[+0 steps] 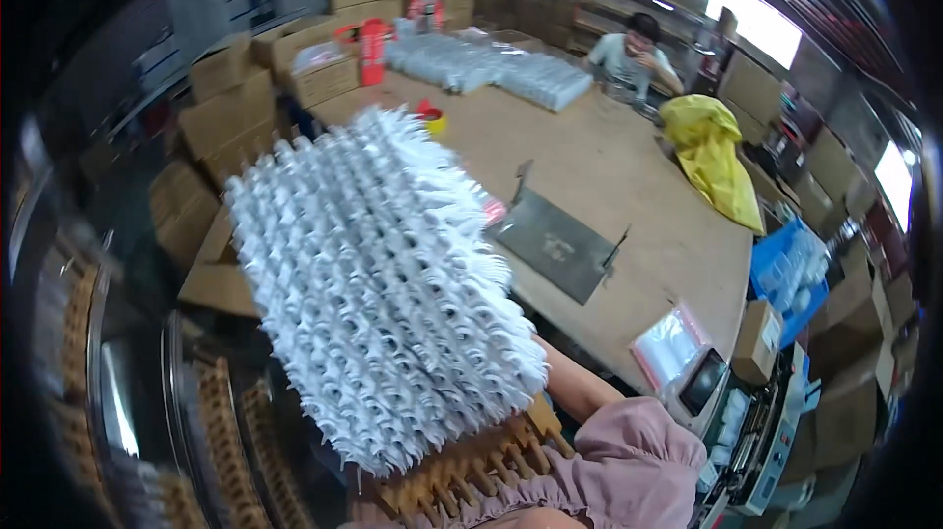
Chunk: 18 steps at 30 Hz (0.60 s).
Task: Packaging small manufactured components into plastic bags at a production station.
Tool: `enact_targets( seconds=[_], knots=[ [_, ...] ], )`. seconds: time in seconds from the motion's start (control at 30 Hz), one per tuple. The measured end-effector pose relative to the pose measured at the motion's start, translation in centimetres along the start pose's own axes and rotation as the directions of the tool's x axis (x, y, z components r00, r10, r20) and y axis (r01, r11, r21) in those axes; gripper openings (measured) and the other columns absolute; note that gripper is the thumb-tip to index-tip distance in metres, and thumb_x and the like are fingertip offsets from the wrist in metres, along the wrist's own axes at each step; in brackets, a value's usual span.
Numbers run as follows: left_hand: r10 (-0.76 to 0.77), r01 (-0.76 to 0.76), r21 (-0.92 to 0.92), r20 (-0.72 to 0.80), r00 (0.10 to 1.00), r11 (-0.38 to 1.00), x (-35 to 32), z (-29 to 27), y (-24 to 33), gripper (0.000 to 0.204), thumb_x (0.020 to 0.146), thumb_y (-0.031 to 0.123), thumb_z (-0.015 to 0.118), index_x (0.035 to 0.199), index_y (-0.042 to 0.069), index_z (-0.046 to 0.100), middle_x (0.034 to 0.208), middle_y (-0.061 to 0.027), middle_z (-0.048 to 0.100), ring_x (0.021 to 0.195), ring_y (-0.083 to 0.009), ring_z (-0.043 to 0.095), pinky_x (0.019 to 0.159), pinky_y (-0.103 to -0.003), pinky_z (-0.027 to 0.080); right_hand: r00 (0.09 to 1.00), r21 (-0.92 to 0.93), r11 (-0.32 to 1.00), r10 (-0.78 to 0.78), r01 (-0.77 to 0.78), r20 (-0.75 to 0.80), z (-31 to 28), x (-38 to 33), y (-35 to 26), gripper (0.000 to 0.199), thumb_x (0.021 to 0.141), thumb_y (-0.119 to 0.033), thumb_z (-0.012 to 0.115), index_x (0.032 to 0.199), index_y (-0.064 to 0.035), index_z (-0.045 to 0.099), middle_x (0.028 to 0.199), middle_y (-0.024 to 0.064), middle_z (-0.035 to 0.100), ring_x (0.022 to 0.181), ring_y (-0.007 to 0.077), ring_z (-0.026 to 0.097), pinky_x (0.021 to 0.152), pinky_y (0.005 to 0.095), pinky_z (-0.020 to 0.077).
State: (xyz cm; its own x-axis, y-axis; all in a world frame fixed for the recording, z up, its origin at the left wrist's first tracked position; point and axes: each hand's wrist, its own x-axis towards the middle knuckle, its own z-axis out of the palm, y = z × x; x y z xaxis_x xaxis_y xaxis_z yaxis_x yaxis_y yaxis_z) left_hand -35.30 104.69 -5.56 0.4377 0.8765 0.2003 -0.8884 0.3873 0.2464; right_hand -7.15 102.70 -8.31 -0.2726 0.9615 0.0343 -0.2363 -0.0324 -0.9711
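A large slab of white, curled, feathery-edged pieces in dense rows [383, 283] fills the view in front of me, tilted. What the pieces are, I cannot make out. A wooden rack with a row of pegs [471, 475] shows under its near edge, close to my body. My right forearm [580, 377], coming out of a pink sleeve [638, 445], reaches behind the slab's right side. The slab hides my right hand, so its fingers and grip do not show. My left hand is nowhere to be seen.
Beyond lies a brown table [629, 195] bearing a dark metal plate [558, 244], clear bags [670, 347] and a yellow plastic bag [709, 151]. A person [634, 57] sits across it. Wooden peg racks [231, 431] stand at left, near cardboard boxes [231, 121].
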Motion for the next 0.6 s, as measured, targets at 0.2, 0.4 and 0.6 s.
enact_targets(
  seconds=[0.2,0.4,0.6],
  knots=[
    [-0.271,0.275,-0.022,0.120,0.955,0.961,15.3,-1.4,-0.8,0.060,0.080,0.036,0.048,0.129,0.002,0.045,0.123,-0.0149,0.054,0.108,-0.0318,0.054,0.095,-0.046,0.042,0.959,0.061,0.994,-0.069,0.090,-0.274,-6.7,4.5,-2.6,0.045,0.096,-0.024,0.042,0.137,-0.0057,0.035,0.133,0.0084,0.045,0.116,0.0192,0.047,0.100,0.0346,0.0392],
    [-0.475,0.496,-0.045,0.223,0.851,0.867,32.6,-0.7,-3.5,0.060,0.079,0.035,0.049,0.129,0.002,0.045,0.123,-0.0153,0.054,0.107,-0.0318,0.055,0.095,-0.046,0.042,0.861,0.098,0.981,-0.096,0.166,-0.499,-14.6,10.4,-8.3,0.044,0.097,-0.024,0.042,0.137,-0.0055,0.035,0.133,0.0085,0.045,0.116,0.0191,0.047,0.099,0.0348,0.0397],
    [-0.610,0.614,-0.049,0.079,0.789,0.788,46.7,-4.9,-9.2,0.056,0.074,0.031,0.050,0.121,0.000,0.050,0.114,-0.0164,0.058,0.101,-0.0312,0.057,0.091,-0.043,0.045,0.761,0.134,0.963,-0.096,0.235,-0.642,-22.7,16.1,-13.0,0.044,0.097,-0.024,0.041,0.136,-0.0054,0.035,0.132,0.0086,0.045,0.115,0.0191,0.047,0.099,0.0350,0.0401]
  ],
)
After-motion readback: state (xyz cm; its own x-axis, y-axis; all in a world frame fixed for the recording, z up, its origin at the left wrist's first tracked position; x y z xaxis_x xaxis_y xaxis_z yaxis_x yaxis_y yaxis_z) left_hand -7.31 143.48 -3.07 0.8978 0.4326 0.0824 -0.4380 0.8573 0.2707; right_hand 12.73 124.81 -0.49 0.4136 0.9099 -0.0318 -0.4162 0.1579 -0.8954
